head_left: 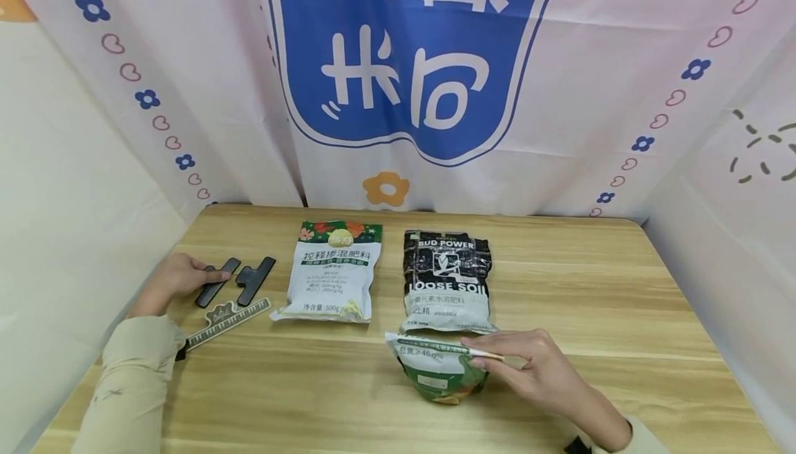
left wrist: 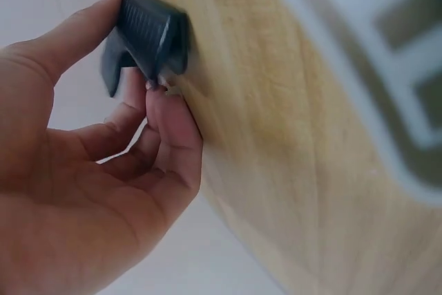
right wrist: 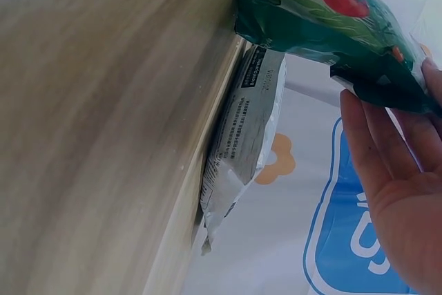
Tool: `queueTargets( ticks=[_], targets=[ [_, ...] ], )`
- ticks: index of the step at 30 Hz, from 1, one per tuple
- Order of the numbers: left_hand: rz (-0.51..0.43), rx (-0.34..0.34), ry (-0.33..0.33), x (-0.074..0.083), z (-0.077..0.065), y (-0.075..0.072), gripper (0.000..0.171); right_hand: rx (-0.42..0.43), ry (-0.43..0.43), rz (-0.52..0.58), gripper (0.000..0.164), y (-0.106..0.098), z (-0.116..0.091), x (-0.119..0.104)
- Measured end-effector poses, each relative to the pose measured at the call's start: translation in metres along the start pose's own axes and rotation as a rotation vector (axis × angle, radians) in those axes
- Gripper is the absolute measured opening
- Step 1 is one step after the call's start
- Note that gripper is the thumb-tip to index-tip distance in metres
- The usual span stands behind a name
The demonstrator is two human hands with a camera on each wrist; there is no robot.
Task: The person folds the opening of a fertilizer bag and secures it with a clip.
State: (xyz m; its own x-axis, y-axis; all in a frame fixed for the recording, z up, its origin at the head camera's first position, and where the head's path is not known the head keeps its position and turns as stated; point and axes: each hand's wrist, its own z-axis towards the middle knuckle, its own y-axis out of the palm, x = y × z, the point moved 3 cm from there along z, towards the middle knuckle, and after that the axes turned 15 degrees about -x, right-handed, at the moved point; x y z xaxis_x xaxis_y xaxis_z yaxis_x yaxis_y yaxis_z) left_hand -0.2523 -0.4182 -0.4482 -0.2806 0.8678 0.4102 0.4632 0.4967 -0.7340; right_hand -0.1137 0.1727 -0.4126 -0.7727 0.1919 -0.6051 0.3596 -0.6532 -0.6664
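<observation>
At the table's left side my left hand [head_left: 177,278] pinches a black bag clip [head_left: 214,287]. In the left wrist view the thumb presses on the ribbed handle of the clip [left wrist: 146,29], with fingertips beneath it. A second black clip [head_left: 256,281] lies just to the right, and a long clip with a piano-key pattern [head_left: 229,323] lies in front. My right hand [head_left: 541,367] grips the folded top edge of a green and white fertilizer bag [head_left: 432,371] between thumb and fingers. That bag stands upright at front centre, its green printed side [right wrist: 324,29] visible in the right wrist view.
A white fertilizer bag [head_left: 332,278] with a green top lies flat left of centre. Behind the held bag lies a black and white soil bag [head_left: 446,278]. A printed curtain [head_left: 560,115] hangs along the back edge of the wooden table [head_left: 591,281].
</observation>
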Motion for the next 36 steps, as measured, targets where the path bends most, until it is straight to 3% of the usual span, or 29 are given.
queueTargets(
  ticks=[5,9,13,22,25,31,36],
  targets=[
    [0.039,0.021,0.001,0.002,0.0,-0.002,0.053,0.012,-0.019,-0.014,0.033,0.0,0.0,0.001],
    [0.067,0.047,0.016,0.002,-0.003,-0.004,0.072,0.009,-0.017,-0.019,0.034,0.0,0.001,0.001],
    [0.077,0.048,0.037,0.002,-0.004,-0.002,0.078,0.009,-0.026,-0.021,0.034,-0.001,0.002,0.001],
    [-0.076,0.007,0.046,0.0,-0.009,0.0,0.083,0.008,0.01,-0.015,0.033,0.002,0.0,0.001],
    [-0.098,0.052,0.058,0.002,-0.011,0.0,0.082,0.01,0.012,-0.018,0.032,0.001,0.0,0.001],
    [-0.086,0.206,0.101,0.006,-0.018,-0.006,0.072,0.011,0.006,-0.012,0.033,0.001,0.0,0.001],
    [-0.099,0.248,0.128,0.011,-0.022,-0.01,0.069,0.011,0.006,-0.011,0.034,0.001,0.0,0.001]
  ],
)
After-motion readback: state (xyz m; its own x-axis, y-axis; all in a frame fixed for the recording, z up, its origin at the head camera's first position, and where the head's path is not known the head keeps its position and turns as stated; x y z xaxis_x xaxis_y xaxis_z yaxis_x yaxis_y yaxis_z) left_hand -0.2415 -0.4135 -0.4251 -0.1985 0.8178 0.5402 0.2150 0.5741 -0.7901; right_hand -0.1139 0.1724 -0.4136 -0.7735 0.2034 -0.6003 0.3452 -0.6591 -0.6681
